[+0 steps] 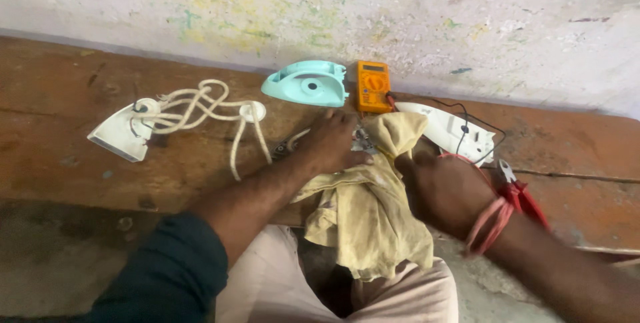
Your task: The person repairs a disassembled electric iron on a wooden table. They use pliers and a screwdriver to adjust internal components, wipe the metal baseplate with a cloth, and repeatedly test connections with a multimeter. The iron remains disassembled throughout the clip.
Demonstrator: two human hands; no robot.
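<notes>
Yellow cloth (373, 210), stained and crumpled, lies over the edge of the worn wooden bench (67, 130) and hangs down onto the person's lap. The left hand (337, 143) rests flat on its upper part, fingers spread and pressing beside a small metal piece (363, 142) half hidden in the folds. The right hand (443, 190) is curled closed on the cloth's right edge; what lies under it cannot be told. Beyond the hands sit a mint-green plastic cover (308, 84), an orange multimeter (373, 86) and a white plastic shell (450, 130). Farther left lie a white cord (193, 106) and a white wedge-shaped part (123, 133); red-handled pliers (523, 196) lie right.
</notes>
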